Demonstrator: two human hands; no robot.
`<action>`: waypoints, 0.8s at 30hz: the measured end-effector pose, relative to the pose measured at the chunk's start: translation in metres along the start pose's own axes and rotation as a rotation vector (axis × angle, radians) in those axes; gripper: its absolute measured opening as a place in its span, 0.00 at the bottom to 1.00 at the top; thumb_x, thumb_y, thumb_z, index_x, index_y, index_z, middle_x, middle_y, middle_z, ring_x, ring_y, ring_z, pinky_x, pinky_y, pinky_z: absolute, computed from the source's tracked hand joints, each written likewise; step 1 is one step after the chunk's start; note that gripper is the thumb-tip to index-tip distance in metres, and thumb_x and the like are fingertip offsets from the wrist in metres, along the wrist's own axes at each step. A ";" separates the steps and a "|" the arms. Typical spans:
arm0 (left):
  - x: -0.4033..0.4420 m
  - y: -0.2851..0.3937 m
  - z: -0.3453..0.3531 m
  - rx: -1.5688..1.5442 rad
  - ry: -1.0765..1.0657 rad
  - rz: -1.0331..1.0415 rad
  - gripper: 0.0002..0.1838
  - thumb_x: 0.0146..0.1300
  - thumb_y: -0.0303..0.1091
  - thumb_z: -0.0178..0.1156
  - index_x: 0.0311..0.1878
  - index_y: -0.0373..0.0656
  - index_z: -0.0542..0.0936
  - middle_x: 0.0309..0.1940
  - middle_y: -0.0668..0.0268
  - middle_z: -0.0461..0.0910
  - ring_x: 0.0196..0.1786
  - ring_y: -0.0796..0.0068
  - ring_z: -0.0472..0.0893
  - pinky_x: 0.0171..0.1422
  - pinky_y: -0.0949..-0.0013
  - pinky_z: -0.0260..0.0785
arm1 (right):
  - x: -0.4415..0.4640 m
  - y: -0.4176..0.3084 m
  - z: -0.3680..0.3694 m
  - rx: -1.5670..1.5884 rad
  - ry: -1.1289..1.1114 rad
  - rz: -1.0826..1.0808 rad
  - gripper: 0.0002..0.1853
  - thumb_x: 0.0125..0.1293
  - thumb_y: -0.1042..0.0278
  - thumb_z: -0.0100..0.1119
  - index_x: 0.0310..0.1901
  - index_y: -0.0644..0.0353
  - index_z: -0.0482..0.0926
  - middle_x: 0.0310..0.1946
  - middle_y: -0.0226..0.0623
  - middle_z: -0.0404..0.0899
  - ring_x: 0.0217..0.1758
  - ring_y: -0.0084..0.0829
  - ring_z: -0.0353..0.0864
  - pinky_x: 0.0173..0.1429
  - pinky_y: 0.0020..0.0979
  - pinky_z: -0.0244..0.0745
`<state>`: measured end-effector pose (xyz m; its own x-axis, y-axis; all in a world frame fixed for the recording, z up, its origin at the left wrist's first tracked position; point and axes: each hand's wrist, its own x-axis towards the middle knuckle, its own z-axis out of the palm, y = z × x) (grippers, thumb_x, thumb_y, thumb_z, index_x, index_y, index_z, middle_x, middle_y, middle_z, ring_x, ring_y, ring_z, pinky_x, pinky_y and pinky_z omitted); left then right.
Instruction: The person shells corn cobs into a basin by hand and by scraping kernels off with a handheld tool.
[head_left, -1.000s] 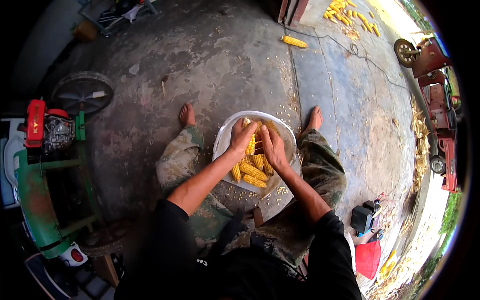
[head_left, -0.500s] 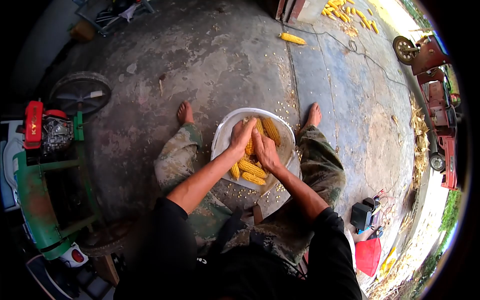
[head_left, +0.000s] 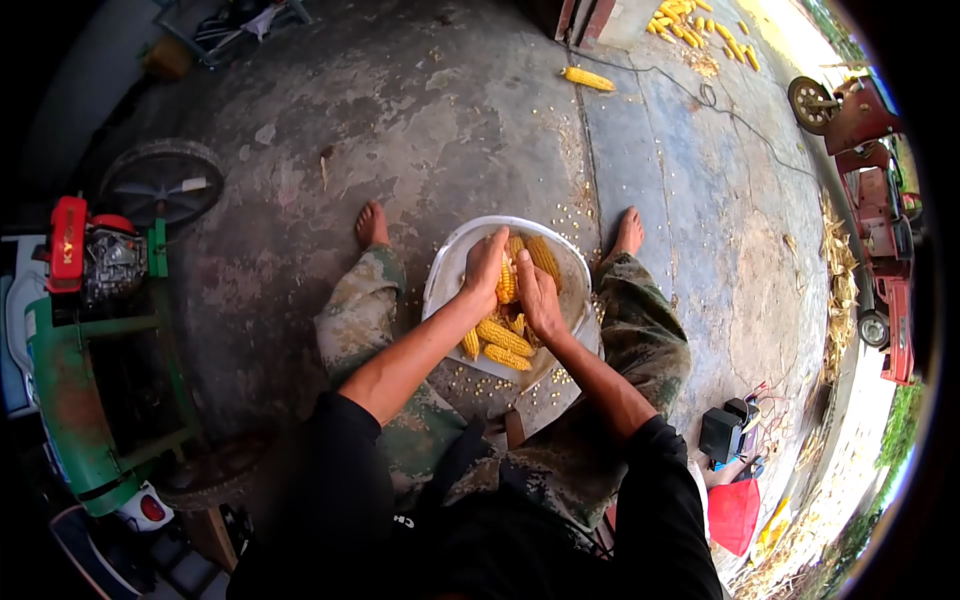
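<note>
Between my knees stands a white basin [head_left: 436,290] with several yellow corn cobs in it. My left hand [head_left: 484,272] and my right hand [head_left: 540,297] are over the basin, one on each side of a corn cob [head_left: 507,283]. The left fingers wrap the cob's left side, partly hidden from me. My right thumb points up along the cob's right side, with the fingers curled beneath. Another corn cob [head_left: 543,257] leans at the basin's far right, and a further corn cob [head_left: 504,336] lies near my wrists. Loose kernels [head_left: 480,383] are scattered on the floor around the basin.
A green machine [head_left: 95,400] with a red engine [head_left: 68,245] stands at the left. One corn cob [head_left: 588,79] lies on the floor ahead, near a dark cable [head_left: 707,95]. Black boxes [head_left: 720,434] and a red bag [head_left: 734,515] sit at the lower right; a red vehicle [head_left: 885,230] is beyond.
My hands were close together with the thumbs meeting over the cob. They have moved slightly apart, and more of the cob shows between them.
</note>
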<state>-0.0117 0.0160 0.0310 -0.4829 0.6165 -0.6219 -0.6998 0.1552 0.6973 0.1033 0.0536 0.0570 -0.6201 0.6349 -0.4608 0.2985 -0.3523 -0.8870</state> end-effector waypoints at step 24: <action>0.012 -0.008 0.001 0.035 0.101 0.036 0.20 0.72 0.55 0.54 0.37 0.46 0.73 0.31 0.69 0.71 0.34 0.75 0.74 0.38 0.66 0.69 | 0.005 0.001 -0.003 0.103 0.042 0.051 0.35 0.78 0.39 0.35 0.37 0.69 0.79 0.20 0.36 0.76 0.17 0.27 0.75 0.23 0.30 0.71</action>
<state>-0.0110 0.0225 0.0184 -0.5592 0.5411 -0.6281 -0.6632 0.1627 0.7306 0.1025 0.0581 0.0539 -0.5741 0.6418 -0.5084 0.2513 -0.4528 -0.8554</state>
